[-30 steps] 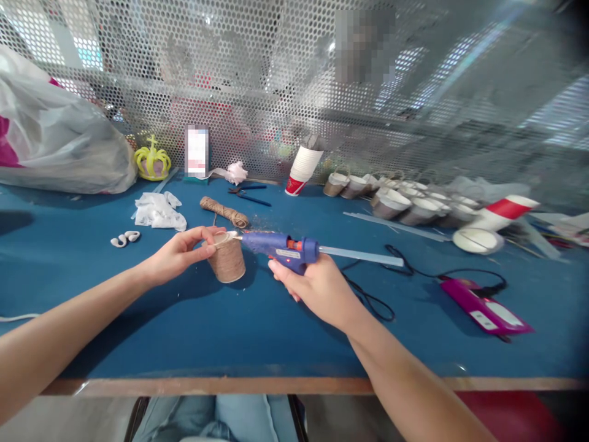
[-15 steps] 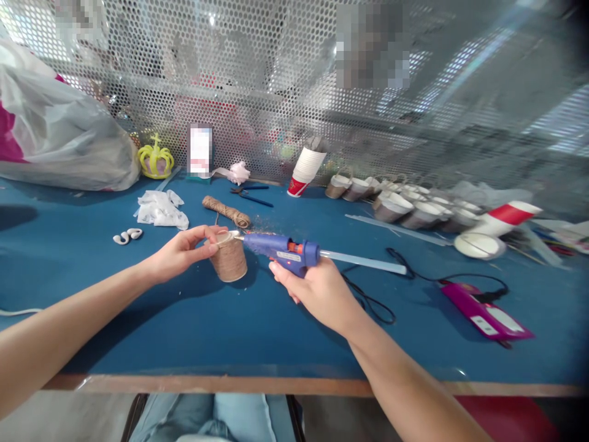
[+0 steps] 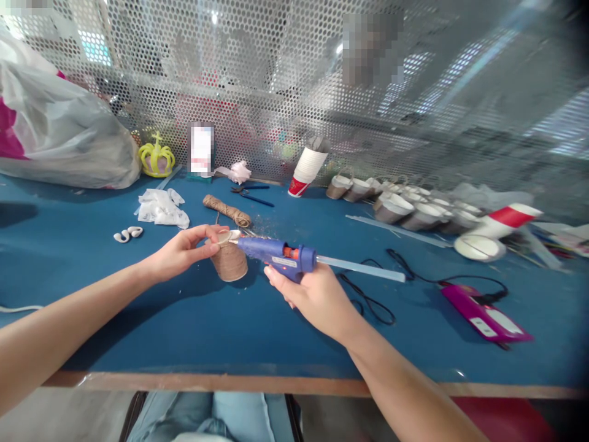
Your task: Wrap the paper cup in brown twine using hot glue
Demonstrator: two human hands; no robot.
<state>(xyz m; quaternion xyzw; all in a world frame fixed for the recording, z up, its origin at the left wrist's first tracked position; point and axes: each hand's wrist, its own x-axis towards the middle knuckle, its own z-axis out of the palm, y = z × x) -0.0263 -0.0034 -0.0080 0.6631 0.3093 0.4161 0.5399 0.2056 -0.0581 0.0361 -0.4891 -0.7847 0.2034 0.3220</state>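
A small cup wrapped in brown twine (image 3: 230, 263) stands on the blue tabletop, its pale rim facing up. My left hand (image 3: 193, 248) pinches that cup at the left side of its rim. In my right hand (image 3: 315, 291) is a blue glue gun (image 3: 271, 253), with a long clear glue stick (image 3: 363, 268) jutting from its back end. The gun's nozzle lies at the cup's rim, close to my left fingertips; whether it touches is too small to tell. Just behind the cup lies a bundle of twine (image 3: 226, 210).
Blue-handled pliers (image 3: 253, 195), a leaning stack of paper cups (image 3: 309, 167) and several twine-wrapped cups (image 3: 396, 207) line the back. White crumpled plastic (image 3: 163, 209) lies left. A black cable (image 3: 375, 307) and purple power strip (image 3: 485, 314) lie right. A perforated metal screen (image 3: 257, 80) stands behind.
The glue gun in my right hand has moved slightly left and down, its nozzle now further over the cup's rim. My left hand and the cup are nearly unchanged.
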